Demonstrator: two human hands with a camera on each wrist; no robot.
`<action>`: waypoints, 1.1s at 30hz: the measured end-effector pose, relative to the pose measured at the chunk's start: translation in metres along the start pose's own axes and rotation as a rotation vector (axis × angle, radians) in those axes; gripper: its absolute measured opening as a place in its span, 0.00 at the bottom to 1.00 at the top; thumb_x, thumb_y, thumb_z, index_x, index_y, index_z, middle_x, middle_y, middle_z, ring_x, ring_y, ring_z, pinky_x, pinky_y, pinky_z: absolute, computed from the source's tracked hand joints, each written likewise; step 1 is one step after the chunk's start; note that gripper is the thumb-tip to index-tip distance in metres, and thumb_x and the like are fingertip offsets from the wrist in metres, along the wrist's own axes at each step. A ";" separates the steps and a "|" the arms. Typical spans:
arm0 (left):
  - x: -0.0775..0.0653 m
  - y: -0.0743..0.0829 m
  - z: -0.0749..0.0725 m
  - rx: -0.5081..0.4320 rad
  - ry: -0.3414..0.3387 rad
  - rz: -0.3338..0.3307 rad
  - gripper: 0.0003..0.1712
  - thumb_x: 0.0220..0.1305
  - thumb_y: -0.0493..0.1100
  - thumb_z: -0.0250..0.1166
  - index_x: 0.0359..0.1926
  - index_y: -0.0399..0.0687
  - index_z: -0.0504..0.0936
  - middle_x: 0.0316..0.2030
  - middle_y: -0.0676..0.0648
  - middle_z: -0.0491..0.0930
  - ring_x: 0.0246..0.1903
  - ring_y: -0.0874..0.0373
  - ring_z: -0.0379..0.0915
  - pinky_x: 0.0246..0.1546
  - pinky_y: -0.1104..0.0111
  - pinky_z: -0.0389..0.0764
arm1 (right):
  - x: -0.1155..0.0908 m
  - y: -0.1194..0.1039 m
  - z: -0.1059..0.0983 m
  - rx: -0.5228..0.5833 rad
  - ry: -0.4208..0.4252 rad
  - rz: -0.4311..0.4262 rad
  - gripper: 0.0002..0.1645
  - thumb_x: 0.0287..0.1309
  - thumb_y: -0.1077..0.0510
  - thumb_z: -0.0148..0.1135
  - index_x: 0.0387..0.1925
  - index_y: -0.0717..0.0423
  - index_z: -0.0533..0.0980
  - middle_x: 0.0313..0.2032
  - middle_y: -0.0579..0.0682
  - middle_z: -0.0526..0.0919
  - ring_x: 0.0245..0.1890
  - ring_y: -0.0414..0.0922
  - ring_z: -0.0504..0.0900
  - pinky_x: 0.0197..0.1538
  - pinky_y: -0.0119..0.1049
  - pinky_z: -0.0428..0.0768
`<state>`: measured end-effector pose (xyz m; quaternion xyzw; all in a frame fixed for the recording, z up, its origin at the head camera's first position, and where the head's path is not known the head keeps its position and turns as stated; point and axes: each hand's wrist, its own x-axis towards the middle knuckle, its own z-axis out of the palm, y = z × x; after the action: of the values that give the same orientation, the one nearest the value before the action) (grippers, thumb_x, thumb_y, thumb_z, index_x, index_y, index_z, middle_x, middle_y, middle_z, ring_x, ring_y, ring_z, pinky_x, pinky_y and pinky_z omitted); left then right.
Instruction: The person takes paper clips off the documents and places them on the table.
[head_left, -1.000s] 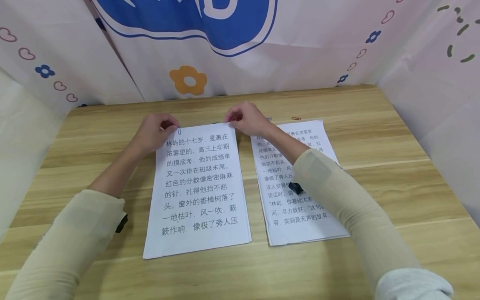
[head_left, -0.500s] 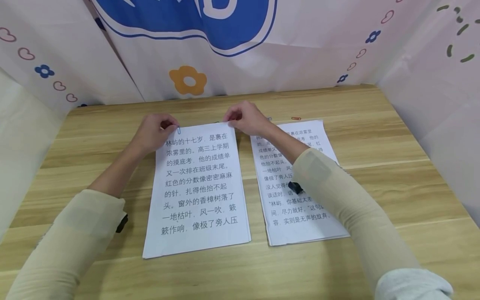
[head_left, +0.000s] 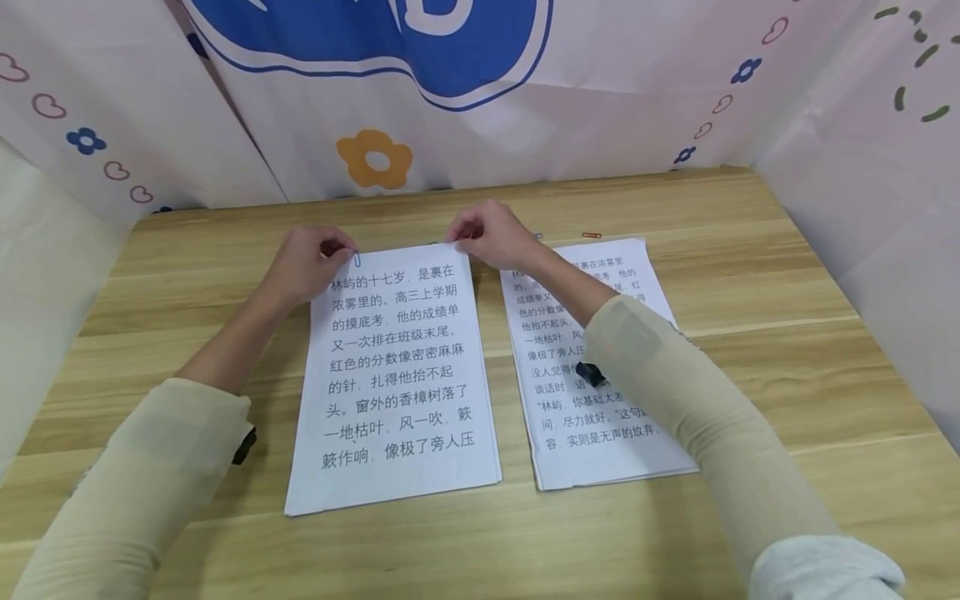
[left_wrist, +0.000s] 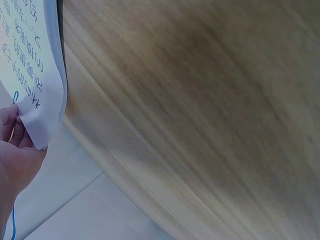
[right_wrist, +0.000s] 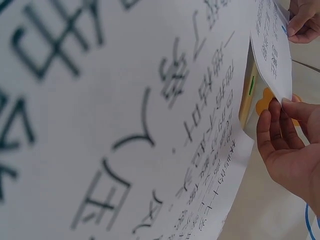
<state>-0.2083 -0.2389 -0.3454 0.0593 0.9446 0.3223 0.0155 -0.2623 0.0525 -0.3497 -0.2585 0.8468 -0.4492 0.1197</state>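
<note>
A stack of white printed sheets (head_left: 397, 375) lies on the left, its top edge raised from the table in the wrist views. My left hand (head_left: 306, 265) pinches this stack near its top left corner. Right beside those fingertips, a blue paper clip (head_left: 357, 260) sits on the top edge; it shows in the left wrist view too, as a blue loop. At the top right corner, my right hand (head_left: 495, 235) holds the sheets between thumb and fingers. A green paper clip (right_wrist: 251, 85) lies on the table behind the raised sheets, mostly hidden in the head view.
To the right lies a second printed stack (head_left: 600, 467), partly covered by my right forearm. Beyond its top edge are a red paper clip (head_left: 592, 235) and a blue one, partly behind my right hand. Printed cloth (head_left: 600, 125) stands along the wooden table's (head_left: 247, 550) back edge.
</note>
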 end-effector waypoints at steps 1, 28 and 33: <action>0.000 0.000 0.000 0.000 0.001 0.001 0.10 0.76 0.34 0.58 0.50 0.32 0.83 0.44 0.34 0.81 0.42 0.45 0.74 0.34 0.73 0.72 | 0.000 0.000 0.000 0.000 0.001 -0.001 0.08 0.68 0.69 0.63 0.44 0.60 0.85 0.41 0.53 0.86 0.40 0.47 0.80 0.41 0.33 0.79; -0.001 0.001 0.002 -0.005 0.012 0.006 0.10 0.76 0.34 0.58 0.50 0.32 0.83 0.45 0.33 0.81 0.42 0.45 0.74 0.37 0.71 0.73 | 0.001 0.001 0.000 -0.014 0.005 -0.020 0.08 0.68 0.69 0.63 0.44 0.61 0.86 0.41 0.53 0.87 0.39 0.47 0.80 0.41 0.33 0.78; 0.000 0.001 0.002 0.002 0.002 0.022 0.09 0.76 0.33 0.59 0.48 0.31 0.83 0.43 0.33 0.81 0.41 0.45 0.74 0.36 0.72 0.73 | 0.000 0.001 -0.002 -0.011 -0.002 -0.007 0.09 0.69 0.68 0.63 0.45 0.61 0.86 0.42 0.53 0.87 0.40 0.47 0.80 0.40 0.33 0.78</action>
<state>-0.2080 -0.2372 -0.3467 0.0692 0.9443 0.3215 0.0111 -0.2633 0.0539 -0.3492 -0.2624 0.8482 -0.4449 0.1174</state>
